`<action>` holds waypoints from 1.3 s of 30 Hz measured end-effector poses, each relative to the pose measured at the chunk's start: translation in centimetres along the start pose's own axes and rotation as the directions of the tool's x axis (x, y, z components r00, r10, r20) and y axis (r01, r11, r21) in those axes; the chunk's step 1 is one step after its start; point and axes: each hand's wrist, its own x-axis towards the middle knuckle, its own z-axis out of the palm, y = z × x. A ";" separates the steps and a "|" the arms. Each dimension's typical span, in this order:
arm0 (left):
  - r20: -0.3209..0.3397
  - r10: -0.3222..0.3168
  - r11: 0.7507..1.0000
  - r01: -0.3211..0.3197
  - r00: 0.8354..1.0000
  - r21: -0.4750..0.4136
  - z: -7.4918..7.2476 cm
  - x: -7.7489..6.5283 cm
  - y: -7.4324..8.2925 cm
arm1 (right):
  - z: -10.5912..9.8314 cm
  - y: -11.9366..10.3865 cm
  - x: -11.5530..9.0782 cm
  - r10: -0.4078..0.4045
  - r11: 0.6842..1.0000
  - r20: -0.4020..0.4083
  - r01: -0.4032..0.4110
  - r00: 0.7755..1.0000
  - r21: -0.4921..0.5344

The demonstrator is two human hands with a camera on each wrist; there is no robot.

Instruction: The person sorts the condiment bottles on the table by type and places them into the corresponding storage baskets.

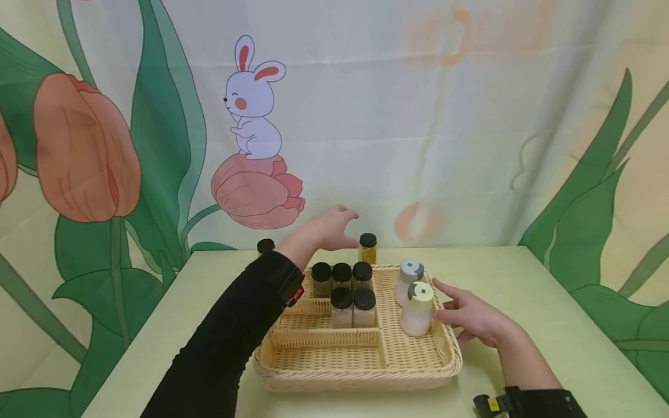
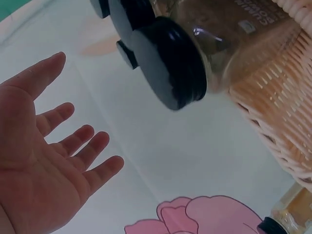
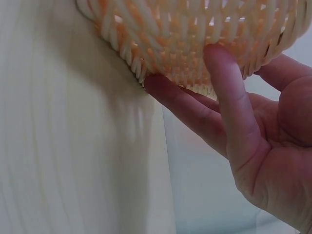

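Note:
My left hand (image 1: pixel 333 228) reaches over the far side of the wicker basket (image 1: pixel 360 380), fingers spread and holding nothing. Just to its right stands a black-lidded jar of yellow spice (image 1: pixel 368 249) behind the basket. In the left wrist view the bare palm (image 2: pixel 44 161) faces the lens, apart from a black-capped cumin powder jar (image 2: pixel 229 39). My right hand (image 1: pixel 478 316) grips the basket's right rim, beside two white shakers, one grey-topped (image 1: pixel 409 281) and one yellow-topped (image 1: pixel 417 310). The right wrist view shows its fingers (image 3: pixel 229 92) against the woven outer wall (image 3: pixel 180 44).
Several black-lidded jars (image 1: pixel 342 316) stand grouped in the divided basket's middle compartments. Another dark-lidded jar (image 1: pixel 265 246) is behind the basket at left, partly hidden by my left arm. The pale table (image 1: pixel 564 325) ends at a printed curtain (image 1: pixel 355 116).

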 end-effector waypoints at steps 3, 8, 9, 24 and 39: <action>0.027 0.018 0.999 -0.018 0.999 0.027 0.9 0.8 0.5 | 0.0 0.1 0.0 -0.004 1.000 0.003 0.004 1.000 0.005; 0.062 0.031 0.998 -0.034 0.998 0.043 1.9 1.5 1.2 | 0.0 0.1 0.0 -0.004 1.000 0.003 0.004 1.000 0.007; 0.068 0.034 0.998 -0.037 0.997 0.047 2.1 1.7 1.3 | 0.0 0.0 0.0 -0.003 1.000 0.002 0.003 1.000 0.006; 0.223 0.017 0.988 -0.050 0.975 0.147 4.7 5.0 1.4 | -0.8 0.2 0.7 -0.023 1.000 0.031 0.023 0.999 0.003; 0.267 0.025 0.985 -0.070 0.963 0.160 5.3 6.4 1.5 | -0.8 -0.6 0.5 0.001 1.000 0.038 -0.001 0.999 -0.005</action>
